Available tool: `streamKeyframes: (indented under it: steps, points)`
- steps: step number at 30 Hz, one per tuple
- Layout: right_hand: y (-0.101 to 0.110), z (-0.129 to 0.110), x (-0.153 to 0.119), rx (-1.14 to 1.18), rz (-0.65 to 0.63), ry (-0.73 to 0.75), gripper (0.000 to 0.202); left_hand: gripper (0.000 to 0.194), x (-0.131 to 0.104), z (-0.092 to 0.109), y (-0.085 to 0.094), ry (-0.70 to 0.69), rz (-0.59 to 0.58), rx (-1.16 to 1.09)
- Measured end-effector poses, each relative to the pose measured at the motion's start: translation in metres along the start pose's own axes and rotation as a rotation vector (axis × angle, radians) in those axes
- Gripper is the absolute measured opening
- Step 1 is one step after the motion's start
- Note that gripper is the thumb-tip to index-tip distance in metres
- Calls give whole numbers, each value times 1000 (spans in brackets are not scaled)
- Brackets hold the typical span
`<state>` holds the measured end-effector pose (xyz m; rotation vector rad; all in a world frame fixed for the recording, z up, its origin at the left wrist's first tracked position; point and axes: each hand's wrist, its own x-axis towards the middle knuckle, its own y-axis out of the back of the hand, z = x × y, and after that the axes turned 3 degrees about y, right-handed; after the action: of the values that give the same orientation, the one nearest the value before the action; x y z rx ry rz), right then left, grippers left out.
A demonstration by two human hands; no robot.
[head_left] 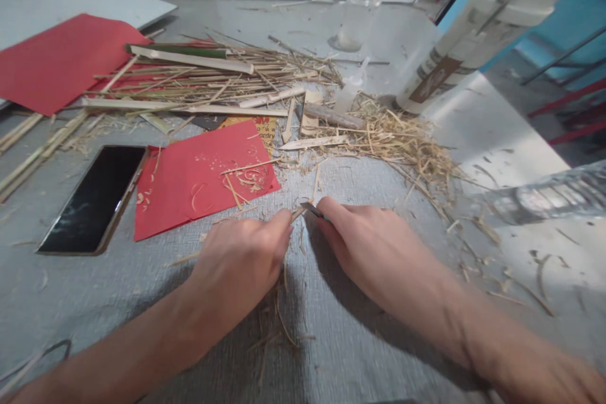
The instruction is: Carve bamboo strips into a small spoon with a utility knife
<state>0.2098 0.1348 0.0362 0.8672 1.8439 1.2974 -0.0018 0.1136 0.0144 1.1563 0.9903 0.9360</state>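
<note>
My left hand (246,246) is closed around a thin straw-coloured strip (297,214), whose tip pokes out past the thumb. In my right hand (362,233) is a craft knife (312,209) with a dark blade and a bit of green handle. The blade meets the strip, or lies very close to it, between my two hands. Fingers of both hands are wrapped tight, so most of the knife handle and of the strip is hidden. Just beyond them lies a red sheet of paper (203,183) strewn with pale shavings.
A phone (95,202) lies at left. Behind are a pile of straw stalks (189,79), loose straw scraps (407,139), a clear jar (360,16) and a small bottle (351,88). A tall white canister (454,57) and a clear plastic bottle (558,192) occupy the right.
</note>
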Motion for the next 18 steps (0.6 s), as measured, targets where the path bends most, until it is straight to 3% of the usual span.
streamKeyframes:
  steps: [11,18]
  points:
    - [2,-16,-4,-148,-126,-37,20,30,0,2,2,-26,-23,15]
    - [3,-16,3,-94,-154,-71,22,29,3,4,5,17,-62,-18]
